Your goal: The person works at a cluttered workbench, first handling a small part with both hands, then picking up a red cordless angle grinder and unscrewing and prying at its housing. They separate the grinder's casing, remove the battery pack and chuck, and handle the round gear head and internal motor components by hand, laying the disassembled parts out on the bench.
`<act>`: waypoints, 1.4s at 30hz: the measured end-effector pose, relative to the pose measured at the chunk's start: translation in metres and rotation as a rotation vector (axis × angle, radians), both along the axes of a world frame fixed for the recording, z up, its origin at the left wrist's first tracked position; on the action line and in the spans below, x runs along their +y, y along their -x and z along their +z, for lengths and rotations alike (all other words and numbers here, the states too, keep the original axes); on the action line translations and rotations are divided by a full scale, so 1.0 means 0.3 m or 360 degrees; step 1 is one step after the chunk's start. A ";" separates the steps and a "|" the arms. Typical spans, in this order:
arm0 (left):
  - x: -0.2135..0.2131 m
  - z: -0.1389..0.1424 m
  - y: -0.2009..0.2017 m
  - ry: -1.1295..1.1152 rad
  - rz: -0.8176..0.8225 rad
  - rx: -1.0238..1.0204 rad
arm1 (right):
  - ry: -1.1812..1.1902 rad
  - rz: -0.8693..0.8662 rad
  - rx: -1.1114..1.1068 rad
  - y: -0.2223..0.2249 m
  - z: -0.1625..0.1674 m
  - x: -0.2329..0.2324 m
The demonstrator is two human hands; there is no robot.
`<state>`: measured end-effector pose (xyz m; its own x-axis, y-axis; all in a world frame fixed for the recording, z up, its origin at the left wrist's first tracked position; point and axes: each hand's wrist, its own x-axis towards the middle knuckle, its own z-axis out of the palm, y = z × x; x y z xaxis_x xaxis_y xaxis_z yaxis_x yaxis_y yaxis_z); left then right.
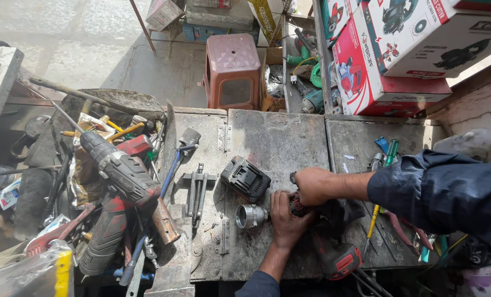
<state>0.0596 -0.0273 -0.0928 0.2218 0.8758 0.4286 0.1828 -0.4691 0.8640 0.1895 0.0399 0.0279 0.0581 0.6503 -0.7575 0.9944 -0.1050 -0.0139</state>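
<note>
While both hands gripped the dark red-and-black power drill (333, 242) on the grey metal surface (278, 137), the left hand (285, 215) wrapped its fingers behind the silver chuck (251, 216); the right hand (313, 186) clenched on top.

Both hands, left (287, 215) and right (313, 186), cover the middle of the drill (333, 250), so its body hardly shows. The boxes (405, 49) run off the top edge. The tool pile (108, 181) is too tangled to sort out.
</note>
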 end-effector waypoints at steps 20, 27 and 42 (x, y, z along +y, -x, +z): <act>-0.008 0.109 0.018 -0.0007 -0.0007 0.0097 | -0.0431 0.1161 0.0295 -0.066 -0.018 -0.080; 0.012 0.118 0.010 0.0098 -0.0103 0.0346 | -0.0947 0.0780 0.0463 -0.037 0.063 -0.139; -0.004 0.175 0.000 0.0137 -0.0075 0.0278 | -0.2024 -0.0113 -0.0115 -0.348 0.186 -0.341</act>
